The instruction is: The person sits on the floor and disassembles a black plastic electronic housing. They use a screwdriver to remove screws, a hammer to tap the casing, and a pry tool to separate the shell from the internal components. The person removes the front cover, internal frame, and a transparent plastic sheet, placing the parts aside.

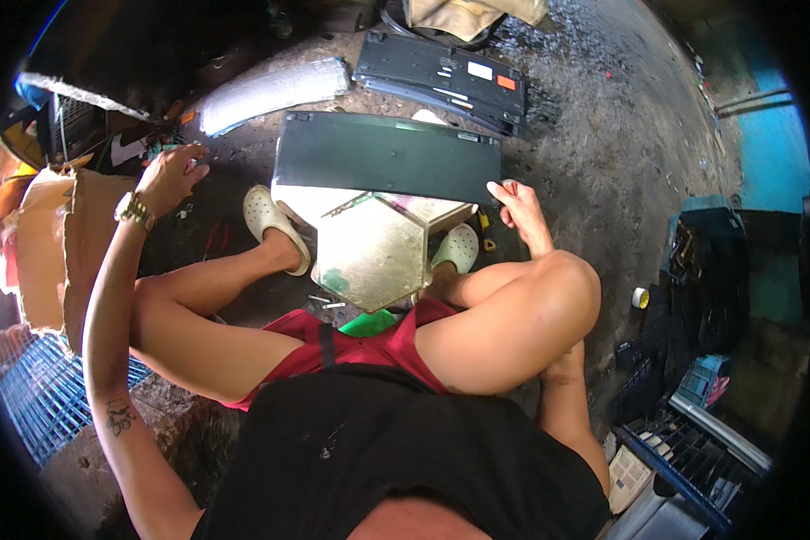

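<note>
A black keyboard (387,157) lies underside up across a pale hexagonal stool-like block (378,256) between my feet. At its near right corner my right hand (520,211) is closed, thumb and finger pinching the edge. My left hand (173,180) reaches out at the left, above a cardboard box's far end and away from the keyboard. Its fingers are curled around something small and pale, too small to make out. Just beyond the keyboard, several more black keyboards (441,76) are stacked, with white and orange labels on the top one.
A stack of clear, whitish sheets (274,93) lies at the far left. The open cardboard box (58,252) stands beside my left arm, near a blue wire rack (54,391). Dark crates (706,243) and a yellow tape roll (640,298) are at the right. Red-handled pliers (217,238) lie by my left foot.
</note>
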Available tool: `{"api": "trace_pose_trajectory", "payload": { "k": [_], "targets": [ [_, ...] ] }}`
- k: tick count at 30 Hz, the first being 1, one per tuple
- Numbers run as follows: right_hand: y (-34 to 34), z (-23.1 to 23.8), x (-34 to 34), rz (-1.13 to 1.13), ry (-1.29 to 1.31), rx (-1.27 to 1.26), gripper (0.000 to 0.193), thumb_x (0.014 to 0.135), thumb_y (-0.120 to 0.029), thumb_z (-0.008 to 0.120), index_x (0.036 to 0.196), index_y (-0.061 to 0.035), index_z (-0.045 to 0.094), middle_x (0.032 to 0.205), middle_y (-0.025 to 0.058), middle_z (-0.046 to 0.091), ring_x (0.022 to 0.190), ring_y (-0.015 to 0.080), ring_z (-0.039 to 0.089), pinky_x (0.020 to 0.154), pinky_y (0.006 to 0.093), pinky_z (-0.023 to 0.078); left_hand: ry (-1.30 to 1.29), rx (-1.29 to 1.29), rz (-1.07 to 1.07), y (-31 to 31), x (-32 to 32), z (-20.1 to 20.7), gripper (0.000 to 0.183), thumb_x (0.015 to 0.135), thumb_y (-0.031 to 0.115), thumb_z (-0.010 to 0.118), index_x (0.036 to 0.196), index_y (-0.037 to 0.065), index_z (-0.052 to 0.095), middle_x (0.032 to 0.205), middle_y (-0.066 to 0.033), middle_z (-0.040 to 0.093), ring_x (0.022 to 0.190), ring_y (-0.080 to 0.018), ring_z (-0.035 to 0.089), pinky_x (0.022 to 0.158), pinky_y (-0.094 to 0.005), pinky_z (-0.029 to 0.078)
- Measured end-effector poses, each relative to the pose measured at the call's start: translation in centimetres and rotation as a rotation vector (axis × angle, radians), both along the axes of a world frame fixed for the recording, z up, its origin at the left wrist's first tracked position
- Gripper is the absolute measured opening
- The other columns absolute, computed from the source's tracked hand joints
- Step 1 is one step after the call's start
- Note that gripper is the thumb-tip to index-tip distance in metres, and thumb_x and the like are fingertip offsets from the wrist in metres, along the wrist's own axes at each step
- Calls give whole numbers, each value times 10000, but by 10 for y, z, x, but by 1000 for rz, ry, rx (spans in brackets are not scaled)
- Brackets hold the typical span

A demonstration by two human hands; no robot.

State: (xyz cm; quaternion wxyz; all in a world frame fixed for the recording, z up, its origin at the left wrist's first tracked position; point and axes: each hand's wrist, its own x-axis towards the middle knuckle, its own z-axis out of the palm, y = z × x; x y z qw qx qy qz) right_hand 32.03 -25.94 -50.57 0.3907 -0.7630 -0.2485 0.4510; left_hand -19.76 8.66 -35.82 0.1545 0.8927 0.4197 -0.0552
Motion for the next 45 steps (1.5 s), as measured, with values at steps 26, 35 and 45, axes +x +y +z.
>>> {"api": "trace_pose_trajectory", "payload": {
  "k": [26,35,45],
  "targets": [
    [125,62,36,725,-562,-389,264,871,-280,680,879,-19,715,700,82,714,509,192,684,519,343,567,-138,264,-100,-167,277,-144,763,987,684,456,1607,254,341,1606,-112,376,1535,-331,264,1213,-706,73],
    [131,50,23,702,-632,-365,266,865,-266,665,864,-1,691,658,117,700,528,197,694,507,355,564,-157,227,-97,-165,278,-146,754,982,668,482,1593,240,369,1587,-112,398,1529,-335,274,1205,-717,63],
    [99,54,51,267,-405,-413,149,913,-194,649,997,-89,714,779,47,742,480,127,637,375,298,471,-198,225,-92,-163,277,-146,757,980,664,492,1589,229,377,1591,-118,396,1521,-340,292,1205,-716,69]
  ]
}}
